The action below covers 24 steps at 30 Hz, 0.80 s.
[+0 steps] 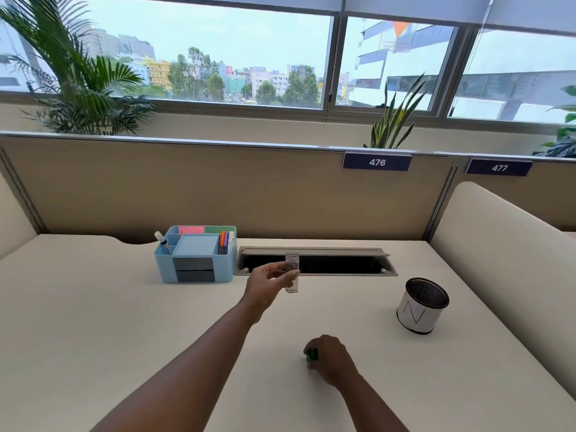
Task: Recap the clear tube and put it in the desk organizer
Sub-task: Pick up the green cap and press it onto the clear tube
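Note:
My left hand (268, 283) holds the clear tube (292, 272) upright by its middle, raised above the desk and just right of the blue desk organizer (196, 255). The tube's top end is uncapped. Nearer to me, my right hand (330, 358) rests low on the desk with its fingers closed around a small green cap (311, 355), which is mostly hidden by them. The organizer holds pens, a marker, sticky notes and a blue pad in its compartments.
An open cable slot (314, 263) runs along the back of the cream desk (124, 322) behind the tube. A white cup with a black mesh rim (422, 305) stands at the right. A partition wall closes the back, a padded divider the right.

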Each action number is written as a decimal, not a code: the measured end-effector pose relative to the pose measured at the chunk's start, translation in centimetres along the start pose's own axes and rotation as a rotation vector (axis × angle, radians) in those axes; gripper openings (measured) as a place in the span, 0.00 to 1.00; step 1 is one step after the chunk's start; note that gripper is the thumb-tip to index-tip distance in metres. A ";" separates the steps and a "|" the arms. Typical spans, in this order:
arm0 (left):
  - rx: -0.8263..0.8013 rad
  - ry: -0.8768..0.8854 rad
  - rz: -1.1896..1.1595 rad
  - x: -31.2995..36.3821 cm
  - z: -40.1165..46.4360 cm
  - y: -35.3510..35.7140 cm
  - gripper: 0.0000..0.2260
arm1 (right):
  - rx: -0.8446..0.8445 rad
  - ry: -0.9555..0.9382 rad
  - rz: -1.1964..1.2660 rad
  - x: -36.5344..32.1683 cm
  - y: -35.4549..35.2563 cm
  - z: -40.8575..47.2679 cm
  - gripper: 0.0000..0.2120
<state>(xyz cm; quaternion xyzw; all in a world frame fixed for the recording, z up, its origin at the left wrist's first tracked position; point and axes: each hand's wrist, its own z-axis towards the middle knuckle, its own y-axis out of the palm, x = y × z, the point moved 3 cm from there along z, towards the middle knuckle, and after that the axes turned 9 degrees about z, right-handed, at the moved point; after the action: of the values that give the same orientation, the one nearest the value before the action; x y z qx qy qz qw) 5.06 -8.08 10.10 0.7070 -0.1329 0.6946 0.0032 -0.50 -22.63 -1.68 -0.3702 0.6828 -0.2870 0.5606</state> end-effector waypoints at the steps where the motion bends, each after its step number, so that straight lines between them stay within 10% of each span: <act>1: -0.027 -0.002 -0.004 0.1 -0.1 -0.1 0.13 | 0.032 0.004 0.051 -0.2 -0.5 0.0 0.13; 11: -0.228 0.043 -0.014 0.9 -0.5 0.1 0.07 | 0.123 0.123 1.352 -3.7 -4.7 -0.4 0.11; 24: -0.307 0.006 -0.011 0.8 -0.6 -0.8 0.07 | 0.385 -0.133 1.641 -7.2 -9.9 -0.6 0.06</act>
<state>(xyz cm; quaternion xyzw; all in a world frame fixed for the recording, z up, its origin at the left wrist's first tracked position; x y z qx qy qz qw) 4.59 -7.29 11.02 0.6969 -0.2337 0.6681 0.1158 1.41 -22.18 10.42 0.3288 0.6401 0.1221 0.6835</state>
